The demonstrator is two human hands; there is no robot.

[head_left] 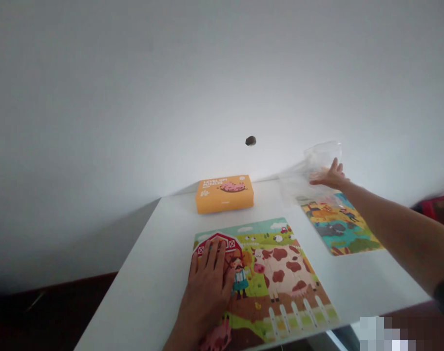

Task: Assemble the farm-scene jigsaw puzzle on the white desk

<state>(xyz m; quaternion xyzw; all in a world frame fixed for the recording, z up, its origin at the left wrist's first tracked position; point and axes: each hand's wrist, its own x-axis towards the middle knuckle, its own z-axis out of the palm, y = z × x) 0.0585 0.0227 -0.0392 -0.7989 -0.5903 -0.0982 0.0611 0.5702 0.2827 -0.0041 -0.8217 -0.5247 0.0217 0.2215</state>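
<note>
My left hand [207, 278] lies flat on the left part of a farm jigsaw puzzle [280, 282], its fingers over the red barn. The puzzle shows a brown-spotted cow, a farmer and a white fence, and it lies near the table's front edge. At the back right my right hand [332, 176] is stretched out with its fingers apart, at a clear plastic bag [322, 152]. The bag looks crumpled and partly blurred; whether the palm touches it, I cannot tell. Just below that hand lies a second picture puzzle [338, 224], partly covered by the bag and forearm.
An orange puzzle box [225, 201] stands at the back of the white table [148, 258], close to the wall [134, 97]. The wall has a dark round hole [250, 141]. Something red [439, 207] is beyond the table at the right.
</note>
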